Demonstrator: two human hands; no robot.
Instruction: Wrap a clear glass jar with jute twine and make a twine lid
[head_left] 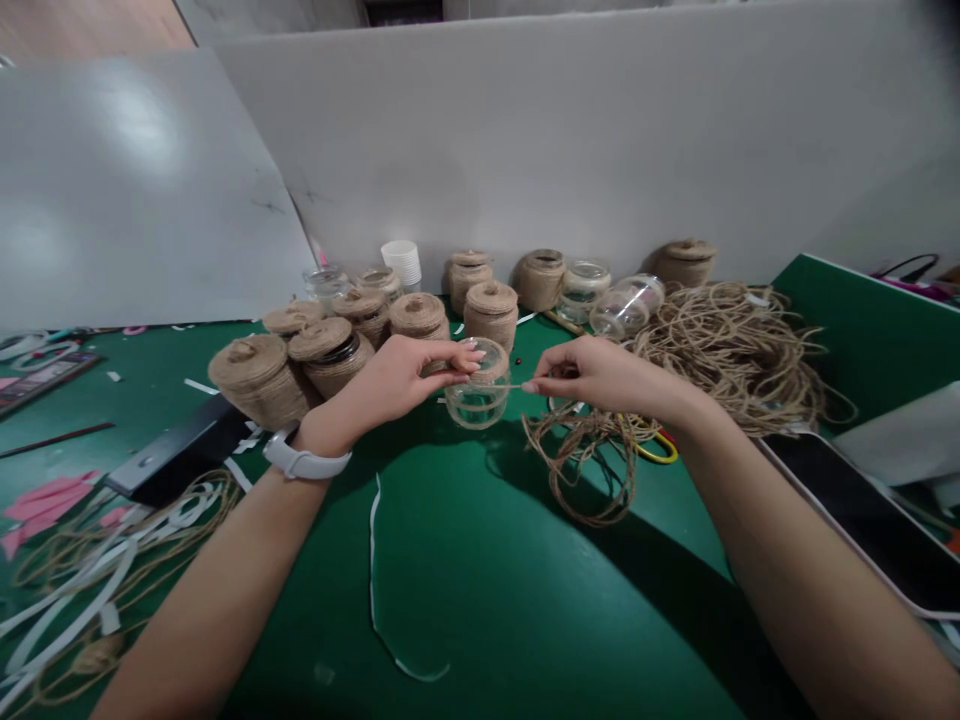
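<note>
A clear glass jar (480,408) stands on the green table, with a few turns of jute twine round its neck. Over its left side, my left hand (420,375) is closed on the jar's upper part, thumb and fingers near the rim. To the right, my right hand (577,372) pinches a strand of jute twine (507,386), which runs taut from the jar's neck. A loose coil of twine (592,470) lies on the table below my right hand. The far side of the jar is partly hidden by my left fingers.
Twine-wrapped jars (251,375) stand in a group behind on the left. A big twine heap (735,345) and a tipped glass jar (628,305) are at back right. A phone (862,510) lies at right; a black box (180,450) and white strips (75,620) at left.
</note>
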